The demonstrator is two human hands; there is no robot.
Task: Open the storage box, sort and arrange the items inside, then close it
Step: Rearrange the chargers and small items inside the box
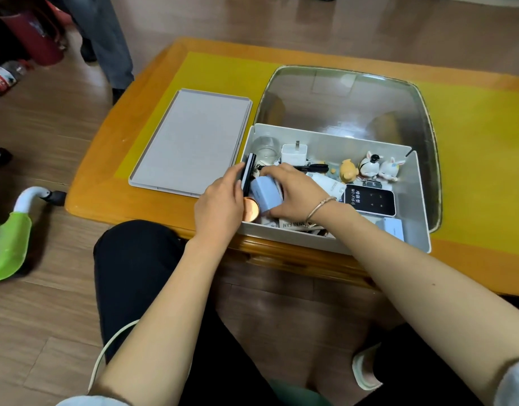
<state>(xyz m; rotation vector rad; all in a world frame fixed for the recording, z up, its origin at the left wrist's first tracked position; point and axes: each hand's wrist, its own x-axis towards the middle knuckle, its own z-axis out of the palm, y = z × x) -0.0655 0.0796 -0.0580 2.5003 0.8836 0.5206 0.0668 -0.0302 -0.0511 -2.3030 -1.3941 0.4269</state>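
So from the head cam we've got the white storage box open at the near edge of the wooden table, its front wall hanging slightly past the lip. Our left hand pinches a slim black bar upright against the box's left wall; our right hand is wrapped around a pale blue block, fingers curled over it. Just below that grip sits one round copper-coloured disc. Right of the grip it's roomier: three little figurines, one glossy black-faced device. Beyond: one white plug adapter. The flat grey lid lies left of the box; a shiny metal tray lies behind.
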